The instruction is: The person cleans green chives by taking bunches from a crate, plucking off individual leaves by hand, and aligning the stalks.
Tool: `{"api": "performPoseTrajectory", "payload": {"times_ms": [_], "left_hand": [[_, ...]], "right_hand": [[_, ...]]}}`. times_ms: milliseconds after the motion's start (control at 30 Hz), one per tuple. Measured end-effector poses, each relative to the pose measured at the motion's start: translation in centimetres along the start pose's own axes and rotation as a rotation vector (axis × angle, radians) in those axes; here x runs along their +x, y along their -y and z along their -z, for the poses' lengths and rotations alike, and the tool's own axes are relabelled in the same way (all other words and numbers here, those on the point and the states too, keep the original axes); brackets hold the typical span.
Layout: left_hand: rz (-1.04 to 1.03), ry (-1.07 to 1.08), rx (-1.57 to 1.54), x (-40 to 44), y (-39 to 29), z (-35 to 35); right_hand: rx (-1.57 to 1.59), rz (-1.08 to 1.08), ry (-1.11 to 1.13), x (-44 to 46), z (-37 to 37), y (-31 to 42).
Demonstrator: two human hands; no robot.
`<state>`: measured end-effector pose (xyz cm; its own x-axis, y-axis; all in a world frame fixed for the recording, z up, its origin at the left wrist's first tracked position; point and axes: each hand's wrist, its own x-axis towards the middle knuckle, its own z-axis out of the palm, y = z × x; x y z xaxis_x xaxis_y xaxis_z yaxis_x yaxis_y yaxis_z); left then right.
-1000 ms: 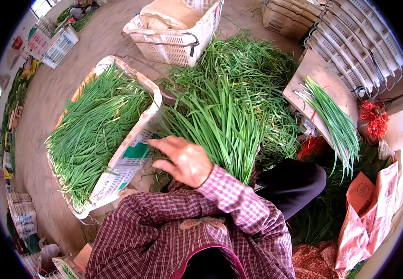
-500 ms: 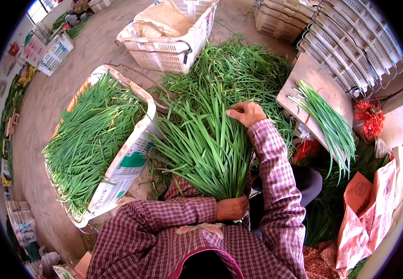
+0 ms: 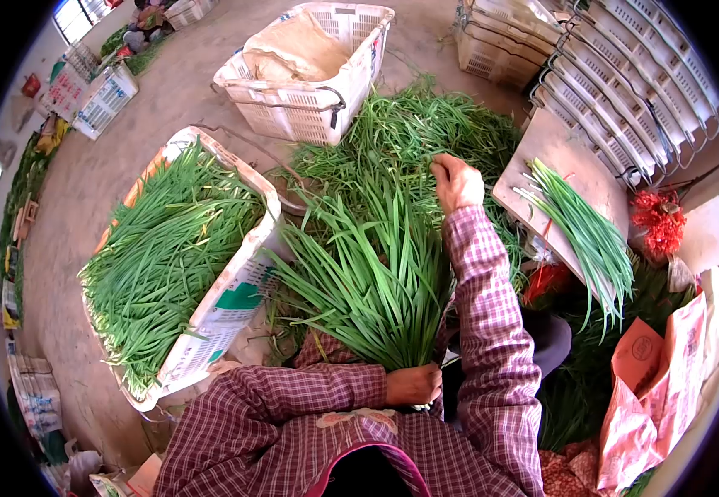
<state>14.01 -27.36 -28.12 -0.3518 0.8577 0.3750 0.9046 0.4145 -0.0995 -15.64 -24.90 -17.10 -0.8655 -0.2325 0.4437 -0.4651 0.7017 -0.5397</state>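
My left hand [image 3: 414, 385] is wrapped round the base of a bunch of long green leafy stalks [image 3: 376, 286], which fan out away from me. Beyond the bunch, at its right, my right hand [image 3: 459, 184] is raised over a heap of loose greens [image 3: 434, 124]. Its fingers are pressed together, and what they hold, if anything, is too small to name. A white crate [image 3: 239, 269] full of greens stands at the left. On a board [image 3: 554, 141] at the right lies another bunch [image 3: 579, 224] with pale ends.
A white crate [image 3: 285, 116] with a tan sack [image 3: 297, 50] stands beyond the heap. Stacked crates [image 3: 633, 83] rise at the upper right. Red ties [image 3: 658, 219] hang beside the board, and a pink bag [image 3: 653, 385] lies lower right. A person [image 3: 145, 23] is far off, upper left.
My right hand has gone from the left side, across the bunch, to its far right, and its fingers have closed. My left hand, hidden earlier, now shows round the stalks' base.
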Motion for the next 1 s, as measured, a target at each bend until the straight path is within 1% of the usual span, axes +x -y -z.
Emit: {"api": "performPoseTrajectory", "payload": {"times_ms": [33, 100, 133, 200, 233, 267, 333, 367, 400, 467, 500, 533, 600, 633, 667, 700, 733, 767, 833, 867, 900, 933, 967, 1000], "left_hand": [[-0.018, 0.003, 0.026, -0.1, 0.0, -0.2], [-0.027, 0.001, 0.058, 0.0, 0.2, -0.7], [-0.033, -0.003, 0.032, 0.0, 0.3, -0.7], [-0.039, -0.002, 0.006, 0.0, 0.4, -0.6], [-0.043, 0.032, 0.022, 0.2, 0.6, 0.4], [-0.047, 0.066, 0.036, 0.3, 0.6, 1.0], [-0.047, 0.038, 0.072, 0.1, 0.5, 0.8], [-0.049, 0.009, 0.111, 0.1, 0.5, 0.7], [-0.043, 0.007, 0.112, 0.1, 0.5, 0.6], [-0.055, 0.022, 0.116, 0.0, 0.5, 0.5], [-0.054, 0.020, 0.117, 0.0, 0.5, 0.5], [-0.047, 0.033, 0.074, 0.0, 0.6, 0.5], [-0.041, 0.047, 0.026, -0.2, 0.5, 0.3], [-0.041, 0.024, 0.024, -0.2, 0.7, 0.3], [-0.043, 0.000, 0.023, -0.2, 0.9, 0.3], [-0.047, 0.001, 0.021, -0.1, 0.9, 0.3], [-0.007, -0.051, -0.095, 0.3, 1.4, 1.5], [0.032, -0.102, -0.210, 0.8, 2.1, 2.8], [0.042, -0.079, -0.320, 1.5, 4.0, 5.3], [0.091, -0.286, -0.383, 1.9, 5.6, 6.8], [0.181, -0.262, -0.554, 2.1, 8.1, 10.7], [0.220, -0.471, -0.703, 2.2, 11.2, 14.6], [0.267, -0.556, -0.869, 1.4, 13.9, 17.1], [0.533, -0.618, -1.248, 0.4, 15.7, 20.2]], "right_hand": [[0.000, 0.001, 0.000, 0.7, 0.2, 0.0], [0.174, -0.134, 0.325, 1.9, 0.5, 0.2], [0.309, -0.149, 0.471, 2.1, 0.7, 1.0], [0.279, -0.103, 0.599, 1.6, 1.2, 2.5], [0.298, -0.075, 0.607, 1.4, 0.5, 3.0], [0.236, -0.058, 0.597, 1.0, 0.1, 3.5], [0.108, -0.023, 0.521, 0.1, -0.4, 4.3], [0.074, 0.042, 0.393, -0.3, -0.9, 4.2], [0.022, 0.166, 0.254, -0.5, -1.0, 4.3], [0.006, 0.167, 0.091, -0.5, -1.3, 3.9], [-0.051, 0.119, 0.041, 0.1, -1.2, 3.5], [-0.055, 0.065, 0.028, 0.9, -0.5, 3.3], [0.009, 0.082, -0.051, 2.0, 0.1, 2.3], [0.130, 0.048, 0.124, 2.4, 1.2, 2.5], [0.129, 0.045, 0.122, 2.2, 1.7, 3.1], [0.280, 0.210, 0.152, 1.8, 1.8, 3.9], [0.431, 0.374, 0.179, 1.2, 2.2, 4.9], [0.509, 0.321, 0.352, 0.4, 3.0, 6.0], [0.650, 0.204, 0.653, -1.0, 3.7, 6.6], [0.775, 0.131, 0.773, -1.3, 3.9, 7.0], [0.884, 0.139, 0.812, -1.5, 3.8, 6.8], [0.995, 0.151, 0.849, -1.7, 3.6, 6.6], [1.075, 0.200, 0.852, -1.9, 3.4, 6.7], [1.147, 0.217, 0.861, -2.4, 3.4, 7.3]]}}
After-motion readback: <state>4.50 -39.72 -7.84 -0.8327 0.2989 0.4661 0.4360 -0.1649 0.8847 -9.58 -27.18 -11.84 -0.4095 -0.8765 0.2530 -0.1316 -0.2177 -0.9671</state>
